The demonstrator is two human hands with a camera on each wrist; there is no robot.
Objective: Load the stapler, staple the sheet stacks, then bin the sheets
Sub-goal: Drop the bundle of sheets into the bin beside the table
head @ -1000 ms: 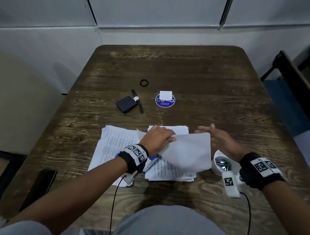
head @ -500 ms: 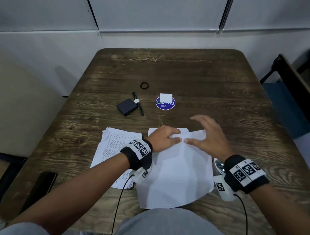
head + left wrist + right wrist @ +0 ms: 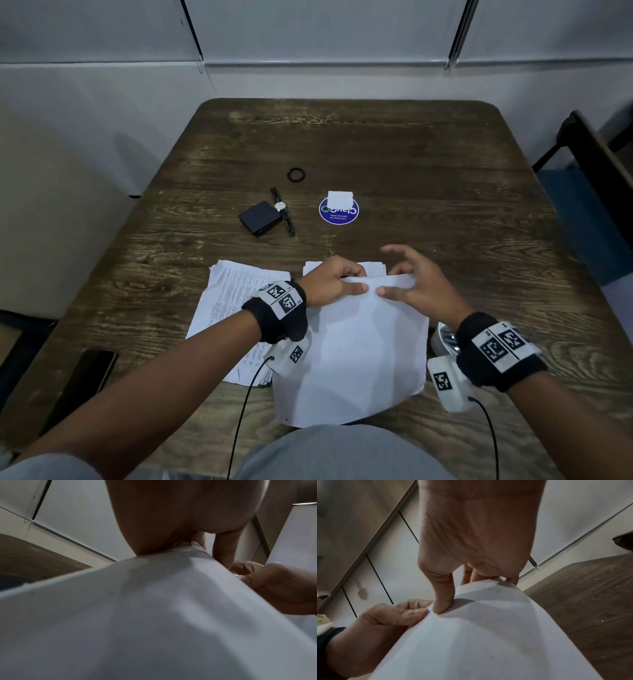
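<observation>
A stack of blank white sheets [image 3: 352, 356] is raised off the table by its far edge and hangs down toward me. My left hand [image 3: 358, 281] pinches that edge, thumb on the near face. Right beside it, my right hand [image 3: 397, 282] pinches the same edge, its index finger lifted. The right wrist view shows the right thumb [image 3: 443, 601] pressed on the sheets [image 3: 488, 642], with the left hand [image 3: 385, 615] beside it. A printed stack [image 3: 236, 298] lies to the left and another stack [image 3: 375, 267] lies under the hands. No stapler is in view.
A white cup of metal pieces [image 3: 442, 337] sits by my right wrist. Farther back lie a black wallet [image 3: 258, 217], a wristwatch [image 3: 282, 209], a black ring [image 3: 296, 174] and a blue round sticker [image 3: 338, 214]. A phone [image 3: 85, 377] lies near the table's left edge. A dark chair [image 3: 599, 164] stands at the right.
The white sheets have swung over from lying to the right to hanging toward me. My right hand moved left onto their far edge, beside the left hand.
</observation>
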